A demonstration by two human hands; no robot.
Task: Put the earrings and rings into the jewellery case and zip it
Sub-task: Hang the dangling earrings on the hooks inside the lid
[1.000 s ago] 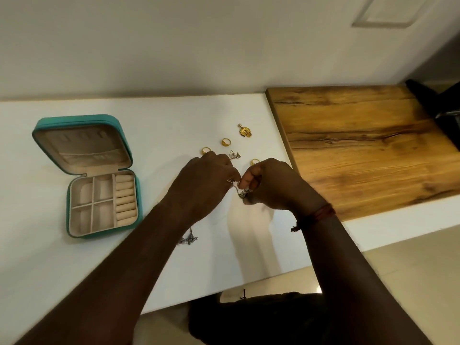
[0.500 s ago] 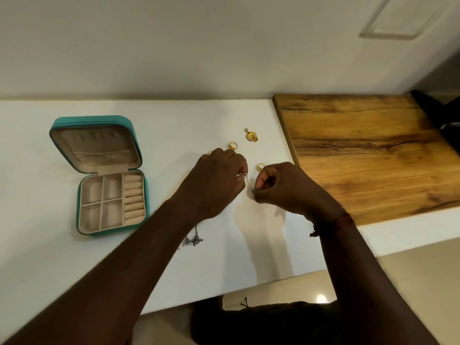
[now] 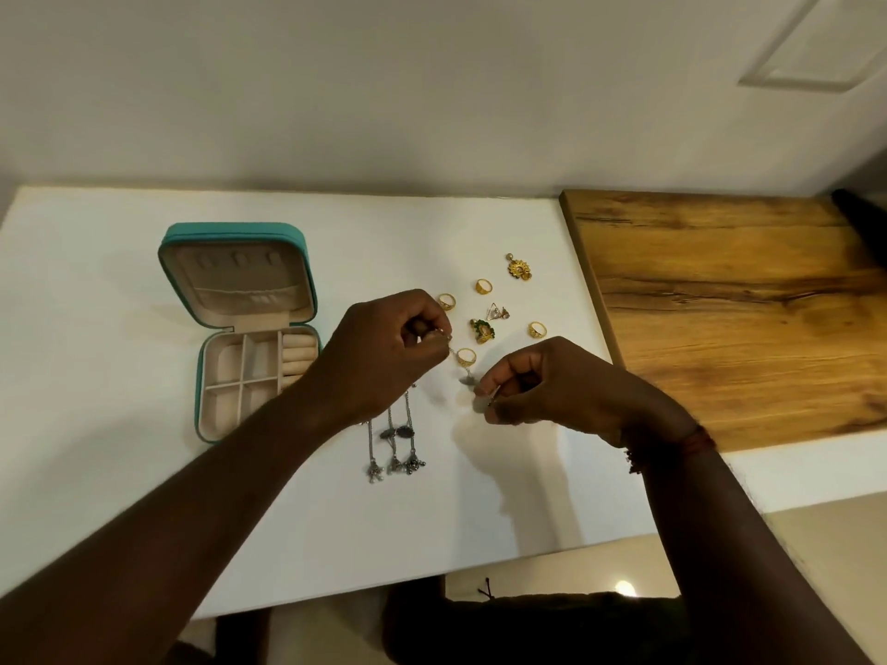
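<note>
The teal jewellery case [image 3: 240, 328] lies open on the white table [image 3: 96, 376], lid back, beige compartments showing. My left hand [image 3: 384, 352] pinches the top of a silver chain earring [image 3: 393, 443] whose strands hang down below it. My right hand [image 3: 542, 381] pinches a small silver piece a little to the right; what it is stays too blurred to tell. Several gold rings lie beyond the hands, such as one ring [image 3: 465, 357] between them and another ring [image 3: 537, 330]. A green-and-gold earring [image 3: 482, 330], a clear triangular earring [image 3: 497, 312] and a gold flower earring [image 3: 519, 268] lie nearby.
A thick wooden board [image 3: 744, 304] covers the table's right part, its left edge close to the rings. A pale wall [image 3: 432, 88] stands behind the table. The table's front edge runs just below my forearms.
My hands have drawn apart; the left rose with the chain earring, uncovering more rings and earrings. The view shifted, so the case sits further right.
</note>
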